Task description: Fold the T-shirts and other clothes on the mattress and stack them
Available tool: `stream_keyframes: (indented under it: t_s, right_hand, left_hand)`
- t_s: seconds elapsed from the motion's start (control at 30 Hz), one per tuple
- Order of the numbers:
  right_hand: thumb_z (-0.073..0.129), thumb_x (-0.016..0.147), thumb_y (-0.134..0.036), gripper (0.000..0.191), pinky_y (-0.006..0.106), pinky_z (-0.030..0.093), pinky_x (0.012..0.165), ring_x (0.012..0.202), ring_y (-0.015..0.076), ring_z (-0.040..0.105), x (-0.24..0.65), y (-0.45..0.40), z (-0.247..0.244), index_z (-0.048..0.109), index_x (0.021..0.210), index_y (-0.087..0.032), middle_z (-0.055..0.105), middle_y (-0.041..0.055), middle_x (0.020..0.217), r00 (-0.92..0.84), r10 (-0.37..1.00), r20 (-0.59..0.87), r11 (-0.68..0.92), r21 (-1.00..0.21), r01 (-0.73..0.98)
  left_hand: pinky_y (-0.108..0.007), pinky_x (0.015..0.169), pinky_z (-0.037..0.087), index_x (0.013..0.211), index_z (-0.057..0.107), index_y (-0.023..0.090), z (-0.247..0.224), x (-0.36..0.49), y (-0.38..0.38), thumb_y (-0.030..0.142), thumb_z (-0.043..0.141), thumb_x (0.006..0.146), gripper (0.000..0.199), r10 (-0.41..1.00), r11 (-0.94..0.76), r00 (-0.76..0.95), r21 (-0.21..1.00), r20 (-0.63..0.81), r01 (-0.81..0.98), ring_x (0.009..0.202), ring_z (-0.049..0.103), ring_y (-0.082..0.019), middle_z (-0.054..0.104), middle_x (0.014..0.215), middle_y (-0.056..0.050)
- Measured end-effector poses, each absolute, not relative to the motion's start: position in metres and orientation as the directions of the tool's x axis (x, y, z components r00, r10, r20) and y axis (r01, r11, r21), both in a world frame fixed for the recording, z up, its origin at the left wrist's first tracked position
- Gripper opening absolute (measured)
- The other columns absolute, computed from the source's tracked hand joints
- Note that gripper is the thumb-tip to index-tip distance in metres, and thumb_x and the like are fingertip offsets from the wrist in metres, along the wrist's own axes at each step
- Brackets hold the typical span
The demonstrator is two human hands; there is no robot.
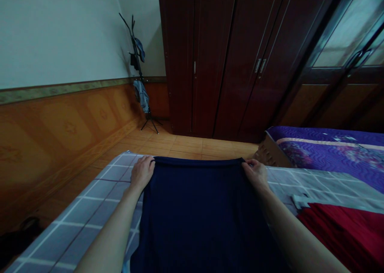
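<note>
A dark navy cloth (198,213) stretches between my two hands, its far edge pulled straight above the checked grey bedspread. My left hand (143,172) pinches the cloth's far left corner. At the far right corner, my right hand (255,173) has its fingers closed on the same cloth. The cloth's near end runs out of the bottom of the view. Red folded fabric (345,233) lies on the bedspread (99,209) to the right of my right forearm.
Beyond the bed stand a dark red wardrobe (210,65) and a black coat rack (138,61) with garments hanging on it. A second bed with a purple flowered cover (330,149) is at the right. A dark object lies on the floor at the lower left.
</note>
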State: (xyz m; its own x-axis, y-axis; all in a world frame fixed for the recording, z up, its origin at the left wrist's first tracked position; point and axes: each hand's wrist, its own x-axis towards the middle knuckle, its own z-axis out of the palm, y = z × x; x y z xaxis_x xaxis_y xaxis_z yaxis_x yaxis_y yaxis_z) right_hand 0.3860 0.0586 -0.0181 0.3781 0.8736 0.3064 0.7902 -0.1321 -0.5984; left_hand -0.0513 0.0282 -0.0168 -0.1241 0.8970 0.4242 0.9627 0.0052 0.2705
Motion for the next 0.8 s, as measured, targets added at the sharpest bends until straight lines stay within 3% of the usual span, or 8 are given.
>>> stream_keyframes:
  t_s: [0.23, 0.5, 0.8]
  right_hand:
    - [0.051, 0.073, -0.029, 0.026, 0.028, 0.042, 0.059, 0.069, 0.0222, 0.063, 0.386, 0.061, -0.021, 0.071, 0.081, -0.015, 0.069, 0.0091, 0.070, 0.329, 0.894, 0.303, -0.138, -0.513, 0.847]
    - [0.053, 0.077, -0.035, 0.027, 0.032, 0.043, 0.071, 0.082, 0.0259, 0.063, 0.382, 0.063, -0.023, 0.072, 0.079, -0.016, 0.070, 0.0101, 0.078, 0.221, 0.920, 0.324, -0.073, -0.414, 0.907]
    - [0.048, 0.083, -0.037, 0.033, 0.031, 0.042, 0.063, 0.073, 0.0249, 0.064, 0.382, 0.061, -0.020, 0.071, 0.081, -0.014, 0.070, 0.0121, 0.076, 0.247, 0.907, 0.340, -0.105, -0.384, 0.917]
  left_hand:
    - [-0.028, 0.063, 0.042, 0.101, 0.060, 0.025, -0.019, -0.048, 0.031, 0.031, 0.047, 0.087, 0.020, 0.880, 0.110, -0.289, 0.430, 0.376, 0.896, 0.078, 0.064, -0.023, 0.069, 0.083, -0.004]
    - [-0.026, 0.069, 0.045, 0.084, 0.055, 0.022, -0.022, -0.045, 0.039, 0.022, 0.054, 0.077, 0.007, 0.861, 0.046, -0.318, 0.562, 0.397, 0.826, 0.074, 0.063, -0.018, 0.066, 0.082, -0.001]
    - [-0.028, 0.065, 0.051, 0.095, 0.058, 0.018, -0.029, -0.052, 0.046, 0.027, 0.051, 0.080, 0.019, 0.827, -0.031, -0.389, 0.724, 0.406, 0.689, 0.072, 0.064, -0.018, 0.065, 0.084, -0.005]
